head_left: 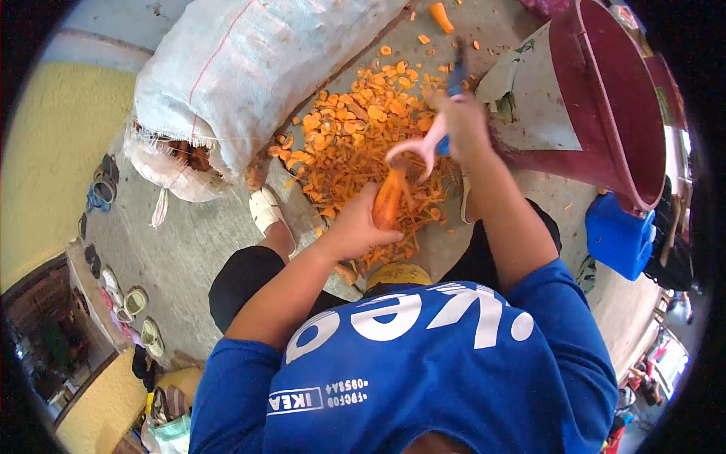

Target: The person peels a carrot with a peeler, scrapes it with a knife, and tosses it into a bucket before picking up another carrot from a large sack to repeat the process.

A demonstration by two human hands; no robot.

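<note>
My left hand (354,228) is closed around a thick orange carrot (389,198), its upper end tilted away from me. In my right hand (463,127), smeared by motion, is a pink Y-shaped peeler (428,145), its head at the carrot's upper end. A blue and dark long object (457,74) sticks out beyond the same hand; blur hides what it is. Below both hands spreads a heap of orange peel strips (355,178), with round carrot slices (325,125) on its far side.
A large white woven sack (227,83), torn open at one end, lies at the upper left. On the right stand a dark red tub (597,98) and a blue jerrycan (620,236). A carrot piece (441,17) lies at the top. Several shoes (136,303) line the left side.
</note>
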